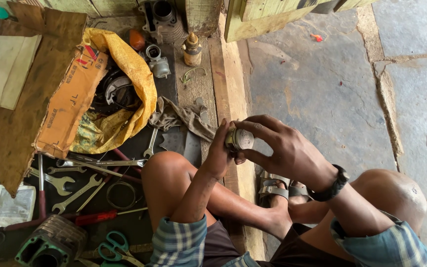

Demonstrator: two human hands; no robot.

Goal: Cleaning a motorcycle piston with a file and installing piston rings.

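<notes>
A small round metal piston [239, 139] is held in front of my knees, its flat top facing me. My left hand [218, 153] cups it from the left side. My right hand [285, 148], with a black band on the wrist, wraps over it from the right, fingers spread across its top and side. Both hands grip the same part. I am crouched, with my knees on either side of my arms.
On the left lie several spanners [75, 190], a red-handled screwdriver [95, 217], green scissors [117, 247], a finned engine cylinder [50, 242], a yellow sack [124, 94], cardboard [67, 99], a grey rag [181, 116] and a carburettor [158, 62]. Stone paving [332, 89] lies right.
</notes>
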